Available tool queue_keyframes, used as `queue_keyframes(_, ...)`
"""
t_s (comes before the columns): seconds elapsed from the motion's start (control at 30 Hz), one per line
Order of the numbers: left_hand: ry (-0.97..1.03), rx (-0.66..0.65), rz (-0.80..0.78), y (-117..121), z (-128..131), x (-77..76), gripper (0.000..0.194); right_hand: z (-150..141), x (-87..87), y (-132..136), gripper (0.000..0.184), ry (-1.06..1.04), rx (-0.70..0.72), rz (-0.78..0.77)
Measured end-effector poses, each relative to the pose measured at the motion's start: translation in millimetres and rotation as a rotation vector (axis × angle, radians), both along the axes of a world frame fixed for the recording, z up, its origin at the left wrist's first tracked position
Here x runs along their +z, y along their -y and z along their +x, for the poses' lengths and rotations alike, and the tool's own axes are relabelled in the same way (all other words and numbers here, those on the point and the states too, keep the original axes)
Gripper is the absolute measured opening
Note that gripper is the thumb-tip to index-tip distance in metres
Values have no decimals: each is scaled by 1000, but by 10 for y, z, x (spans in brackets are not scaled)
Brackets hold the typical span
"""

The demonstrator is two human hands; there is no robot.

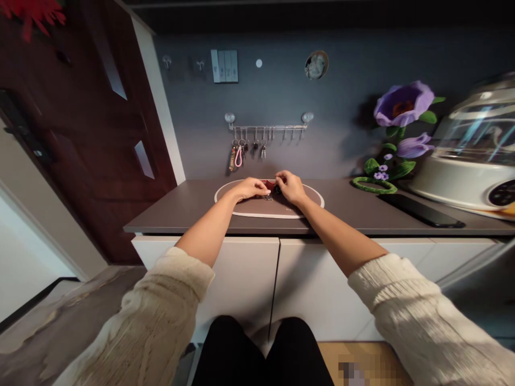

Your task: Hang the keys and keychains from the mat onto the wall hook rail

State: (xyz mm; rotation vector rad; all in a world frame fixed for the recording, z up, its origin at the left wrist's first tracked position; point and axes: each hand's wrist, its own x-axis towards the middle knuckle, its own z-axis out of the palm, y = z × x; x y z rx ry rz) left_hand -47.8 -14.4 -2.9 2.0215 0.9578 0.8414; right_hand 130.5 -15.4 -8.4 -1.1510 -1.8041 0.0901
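Both hands are over an oval mat (298, 209), brown with a pale border, on the dark countertop. My left hand (251, 188) is closed, thumb and fingertips pinching what looks like a small bunch of keys (269, 197) with shiny metal parts. Close beside these lies a small dark red piece (270, 185), partly hidden by the fingers. My right hand (290, 186) is bent in a pinch just to the right, by a small black item (277, 189). What sits between its fingertips is too small to tell.
Behind the mat, a wall rack (267, 127) carries several hanging keys and a pink loop (238, 156). To the right are a black phone (422, 210), purple fabric flowers (404, 107) and a large white appliance (462, 177). A dark red door (92, 134) stands left.
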Motion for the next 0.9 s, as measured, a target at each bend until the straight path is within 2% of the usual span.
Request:
queue_keyframes(0.17, -67, -29, -2, -10, -20, -10, 31, -7, -5, 19, 22, 125, -26, -7)
queue_keyframes(0.5, -136, -15, 76, 100, -47, 61, 22, -23, 16, 69, 22, 205, -5, -41)
queue_keyframes(0.7, -72, -11, 89, 5, -48, 3, 23, -24, 14, 73, 22, 212, 20, -71)
queue_keyframes(0.9, 87, 13, 68, -52, -27, -34, 17, -33, 46, 114, 20, 213, 63, -89)
